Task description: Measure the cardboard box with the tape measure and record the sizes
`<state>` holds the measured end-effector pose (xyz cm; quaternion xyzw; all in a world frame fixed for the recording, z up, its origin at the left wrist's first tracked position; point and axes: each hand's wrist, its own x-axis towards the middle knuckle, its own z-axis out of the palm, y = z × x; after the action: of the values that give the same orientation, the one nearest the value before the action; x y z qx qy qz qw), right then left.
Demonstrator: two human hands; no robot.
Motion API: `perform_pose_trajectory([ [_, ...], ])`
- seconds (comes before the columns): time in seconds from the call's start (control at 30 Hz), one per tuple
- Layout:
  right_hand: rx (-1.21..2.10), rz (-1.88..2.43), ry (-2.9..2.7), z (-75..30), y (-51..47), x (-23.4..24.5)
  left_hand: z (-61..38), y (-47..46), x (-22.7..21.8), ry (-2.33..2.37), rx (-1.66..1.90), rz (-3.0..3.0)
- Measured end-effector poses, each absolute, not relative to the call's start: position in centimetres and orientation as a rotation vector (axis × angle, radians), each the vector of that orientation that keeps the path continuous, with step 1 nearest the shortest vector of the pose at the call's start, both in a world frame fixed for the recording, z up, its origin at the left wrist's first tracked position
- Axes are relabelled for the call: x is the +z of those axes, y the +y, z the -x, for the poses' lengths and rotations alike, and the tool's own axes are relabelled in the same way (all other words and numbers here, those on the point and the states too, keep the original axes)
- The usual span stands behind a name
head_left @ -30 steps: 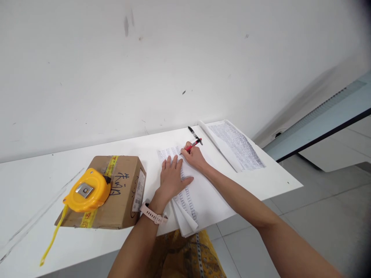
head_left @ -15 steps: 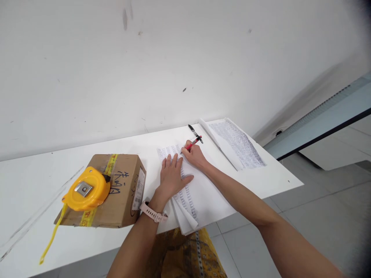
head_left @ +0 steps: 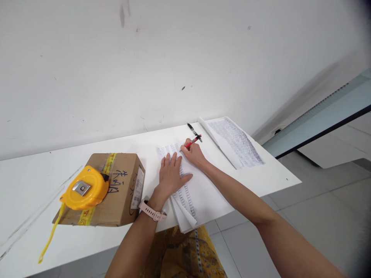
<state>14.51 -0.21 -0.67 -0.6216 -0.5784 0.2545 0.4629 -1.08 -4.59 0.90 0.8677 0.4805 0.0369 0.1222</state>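
Note:
My right hand (head_left: 194, 153) grips a red pen (head_left: 191, 143), its tip down at the paper near my left fingertips. Under both hands lies a stack of paper sheets (head_left: 207, 197), the top one bearing columns of small handwriting. My left hand (head_left: 171, 173) rests flat on the sheets with fingers spread, holding nothing. A pale pink watch strap is around that wrist. One lower corner of the paper curls up near the table's front edge. A second pen, black and grey (head_left: 193, 131), lies just beyond my right hand.
To the left, a taped cardboard box (head_left: 118, 200) carries a yellow tape measure (head_left: 85, 189), its tape hanging toward the table (head_left: 26, 185). At the right end lies a notebook (head_left: 234, 143) covered in dense writing. A white wall (head_left: 87, 69) stands behind.
The whole view has shifted very slightly. Both hands stay in nearly the same place on the paper, the red pen still in my right hand.

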Motion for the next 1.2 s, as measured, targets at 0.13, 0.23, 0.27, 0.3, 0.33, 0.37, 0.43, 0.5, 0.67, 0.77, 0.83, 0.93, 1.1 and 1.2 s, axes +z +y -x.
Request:
perform_pose_trajectory([
  [0.13,0.633,1.527,-1.419,-14.53,-0.11,-0.74,1.1,-4.56,0.86,1.409,0.103,-2.534],
  [0.23,0.614,1.536,-1.428,-14.57,-0.1,-0.78,1.1,-4.55,0.79,1.412,0.102,-2.537],
  [0.27,0.607,1.538,-1.428,-14.58,-0.1,-0.79,1.11,-4.56,0.78,1.41,0.104,-2.537],
  [0.3,0.604,1.537,-1.425,-14.6,-0.11,-0.8,1.11,-4.58,0.78,1.407,0.106,-2.536],
  [0.33,0.606,1.535,-1.417,-14.61,-0.12,-0.81,1.11,-4.6,0.78,1.404,0.109,-2.535],
  [0.37,0.612,1.532,-1.411,-14.61,-0.13,-0.81,1.11,-4.61,0.79,1.401,0.112,-2.535],
  [0.43,0.62,1.532,-1.409,-14.61,-0.16,-0.78,1.11,-4.63,0.81,1.396,0.117,-2.535],
  [0.5,0.616,1.543,-1.421,-14.58,-0.19,-0.7,1.1,-4.61,0.85,1.393,0.119,-2.534],
  [0.67,0.607,1.567,-1.428,-14.54,-0.25,-0.51,1.07,-4.58,0.96,1.395,0.125,-2.529],
  [0.77,0.621,1.564,-1.423,-14.56,-0.25,-0.49,1.07,-4.58,0.95,1.396,0.12,-2.526],
  [0.83,0.615,1.566,-1.42,-14.6,-0.25,-0.5,1.06,-4.57,0.91,1.392,0.13,-2.525],
  [0.93,0.601,1.558,-1.407,-14.63,-0.24,-0.54,1.07,-4.54,0.86,1.384,0.143,-2.518],
  [1.1,0.606,1.567,-1.413,-14.58,-0.26,-0.51,1.06,-4.53,0.85,1.384,0.136,-2.513],
  [1.2,0.615,1.566,-1.414,-14.57,-0.27,-0.42,1.04,-4.53,0.87,1.386,0.136,-2.51],
])
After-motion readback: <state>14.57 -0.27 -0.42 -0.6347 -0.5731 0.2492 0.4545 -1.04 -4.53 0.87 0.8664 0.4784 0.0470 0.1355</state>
